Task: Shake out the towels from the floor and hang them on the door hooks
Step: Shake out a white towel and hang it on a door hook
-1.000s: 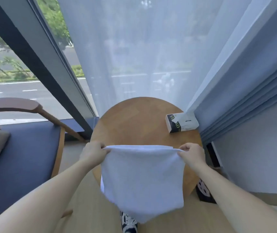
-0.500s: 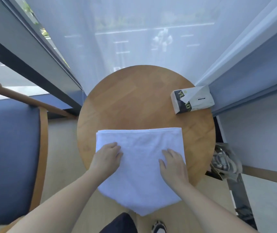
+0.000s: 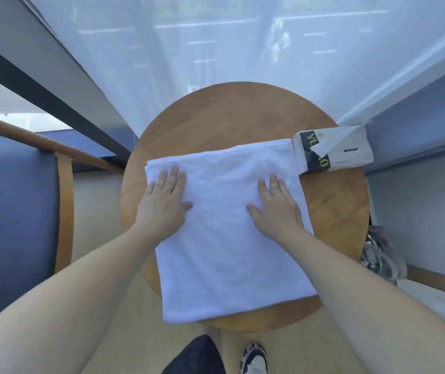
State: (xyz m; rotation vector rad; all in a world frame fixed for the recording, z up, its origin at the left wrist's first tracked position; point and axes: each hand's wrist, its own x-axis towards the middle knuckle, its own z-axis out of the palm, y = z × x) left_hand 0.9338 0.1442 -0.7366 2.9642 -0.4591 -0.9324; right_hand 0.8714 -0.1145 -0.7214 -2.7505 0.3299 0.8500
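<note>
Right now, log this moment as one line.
towel: flat on round table | left hand: pressing | right hand: pressing | hung: no

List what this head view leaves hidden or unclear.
- Door hooks: none in the frame.
- Round table under the white towel: covered by it.
- Chair: cut by the left edge.
- Tissue pack print: partly unreadable.
- Metal object: behind the table, blurred.

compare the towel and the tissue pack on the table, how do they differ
The white towel lies flat and covers much of the round table; the tissue pack is a small block at the table's right edge. The towel is plain white and pressed by both hands; the pack bears black print and is untouched. Both rest on the table.
</note>
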